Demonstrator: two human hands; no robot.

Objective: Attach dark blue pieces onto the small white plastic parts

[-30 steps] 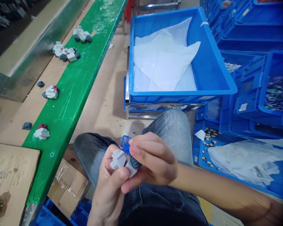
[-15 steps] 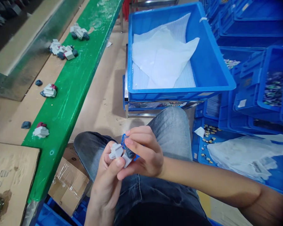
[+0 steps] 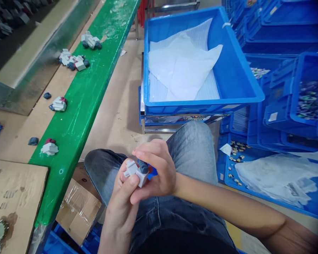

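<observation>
Toy part (image 3: 135, 172), low centre of frame, sits gripped between both hands: left hand (image 3: 123, 201) beneath, right hand (image 3: 156, 169) pinching from above.

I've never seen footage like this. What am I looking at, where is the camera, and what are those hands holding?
There is no machine here: a seated person works with two bare hands, and the single camera sits on that person's head, looking forward and down, so you see their knees in jeans.

The left hand and the right hand together hold a small toy part over the lap. It is light grey with a dark blue-grey piece on top, pinched between the fingers of both hands.

To the left runs a green belt with similar small grey, white and dark red pieces lying on and beside it. Ahead stands a large blue crate holding white sheets. More blue bins with tiny parts are stacked on the right, and a cardboard sheet lies at lower left.
</observation>
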